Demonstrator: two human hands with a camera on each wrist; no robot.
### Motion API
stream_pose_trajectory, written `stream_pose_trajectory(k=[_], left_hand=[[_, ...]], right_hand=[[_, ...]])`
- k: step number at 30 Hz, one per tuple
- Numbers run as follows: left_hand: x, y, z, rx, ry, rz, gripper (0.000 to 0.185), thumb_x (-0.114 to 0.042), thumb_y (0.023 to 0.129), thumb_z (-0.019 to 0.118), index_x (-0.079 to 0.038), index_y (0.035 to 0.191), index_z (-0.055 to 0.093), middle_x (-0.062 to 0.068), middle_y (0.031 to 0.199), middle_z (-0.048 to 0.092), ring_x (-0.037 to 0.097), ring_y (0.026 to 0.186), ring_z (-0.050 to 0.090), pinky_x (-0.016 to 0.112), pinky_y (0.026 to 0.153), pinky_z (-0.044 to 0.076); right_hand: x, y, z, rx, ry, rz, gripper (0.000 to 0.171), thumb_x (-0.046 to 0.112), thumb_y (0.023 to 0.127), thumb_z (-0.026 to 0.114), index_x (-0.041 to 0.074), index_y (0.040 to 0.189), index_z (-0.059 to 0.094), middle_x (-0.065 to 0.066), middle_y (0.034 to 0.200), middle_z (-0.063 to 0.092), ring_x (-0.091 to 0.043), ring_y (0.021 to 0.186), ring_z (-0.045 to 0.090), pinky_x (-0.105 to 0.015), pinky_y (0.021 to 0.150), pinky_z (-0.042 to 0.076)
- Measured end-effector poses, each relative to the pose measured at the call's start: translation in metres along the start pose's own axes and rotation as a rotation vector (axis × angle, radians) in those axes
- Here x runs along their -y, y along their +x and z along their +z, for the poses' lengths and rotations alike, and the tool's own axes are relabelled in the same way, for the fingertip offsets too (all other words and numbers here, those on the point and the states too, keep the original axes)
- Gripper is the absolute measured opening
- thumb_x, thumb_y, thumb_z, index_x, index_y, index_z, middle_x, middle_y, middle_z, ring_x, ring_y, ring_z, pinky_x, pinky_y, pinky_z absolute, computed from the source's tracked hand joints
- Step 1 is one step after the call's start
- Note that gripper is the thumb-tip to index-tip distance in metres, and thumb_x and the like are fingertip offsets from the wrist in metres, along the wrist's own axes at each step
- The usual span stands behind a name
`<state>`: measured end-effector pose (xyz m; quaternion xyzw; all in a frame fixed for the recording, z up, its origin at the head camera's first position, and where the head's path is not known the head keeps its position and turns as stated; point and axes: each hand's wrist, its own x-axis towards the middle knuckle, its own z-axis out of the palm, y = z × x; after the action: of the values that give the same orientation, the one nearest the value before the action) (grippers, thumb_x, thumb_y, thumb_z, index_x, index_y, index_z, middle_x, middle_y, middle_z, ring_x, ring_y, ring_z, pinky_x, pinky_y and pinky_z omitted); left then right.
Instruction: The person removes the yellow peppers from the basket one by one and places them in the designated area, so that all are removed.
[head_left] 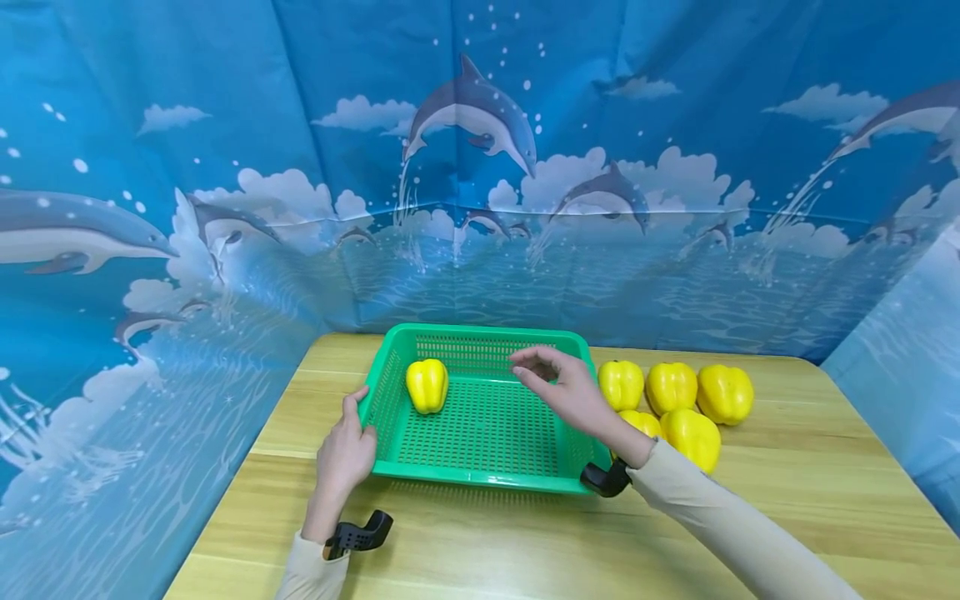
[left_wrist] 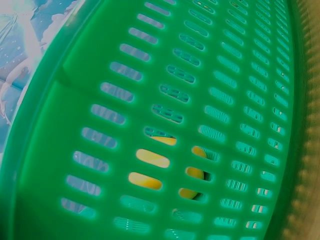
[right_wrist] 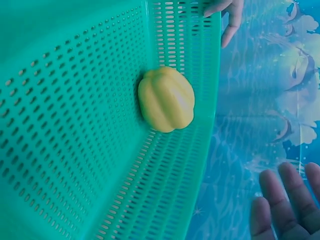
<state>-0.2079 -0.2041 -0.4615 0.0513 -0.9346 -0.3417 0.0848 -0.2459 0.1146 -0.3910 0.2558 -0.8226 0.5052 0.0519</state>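
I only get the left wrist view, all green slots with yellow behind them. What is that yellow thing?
Observer: A yellow bell pepper lying inside the green perforated plastic basket, near its left wall.
Operator: Is it the only one?
Observer: In the basket, yes; five more yellow peppers sit on the wooden table to the basket's right.
Operator: Where is the right hand?
Observer: The right hand hovers over the basket, fingers relaxed and holding nothing.
Operator: And mine, the left?
Observer: The left hand grips the basket's left rim.

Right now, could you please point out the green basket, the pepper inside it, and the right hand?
green basket (head_left: 480, 480): head view, near rim.
pepper (head_left: 427, 385): head view, its middle.
right hand (head_left: 564, 387): head view, back of hand.
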Motion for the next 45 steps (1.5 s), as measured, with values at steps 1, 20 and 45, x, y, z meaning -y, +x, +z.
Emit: stream_pose_trajectory(k=[1, 20, 45], left_hand=[[0.0, 0.0, 0.0, 0.002, 0.002, -0.002, 0.06, -0.008, 0.091, 0.042, -0.013, 0.148, 0.025, 0.01, 0.07, 0.05, 0.019, 0.042, 0.033, 0.032, 0.041, 0.029], [0.002, 0.0, 0.003, 0.009, -0.011, -0.004, 0.06, -0.007, 0.09, 0.042, -0.013, 0.148, 0.025, 0.013, 0.076, 0.054, 0.017, 0.041, 0.031, 0.031, 0.039, 0.029], [0.0, 0.001, 0.0, -0.001, -0.031, 0.007, 0.061, -0.006, 0.09, 0.042, -0.012, 0.148, 0.025, 0.018, 0.092, 0.059, 0.016, 0.039, 0.03, 0.03, 0.038, 0.028]], right_hand=[[0.0, 0.002, 0.001, 0.016, -0.005, 0.004, 0.025, 0.029, 0.095, 0.058, 0.015, 0.116, 0.063, 0.0, 0.105, 0.065, -0.017, 0.085, 0.06, -0.041, 0.074, 0.048], [-0.014, 0.05, 0.039, 0.184, -0.078, 0.06, 0.033, 0.027, 0.094, 0.06, 0.01, 0.122, 0.06, -0.004, 0.117, 0.06, -0.021, 0.096, 0.059, -0.034, 0.074, 0.049], [-0.035, 0.081, 0.09, 0.393, -0.211, 0.177, 0.067, 0.042, 0.092, 0.058, -0.001, 0.141, 0.039, -0.023, 0.135, 0.045, -0.037, 0.118, 0.048, -0.047, 0.088, 0.044]])
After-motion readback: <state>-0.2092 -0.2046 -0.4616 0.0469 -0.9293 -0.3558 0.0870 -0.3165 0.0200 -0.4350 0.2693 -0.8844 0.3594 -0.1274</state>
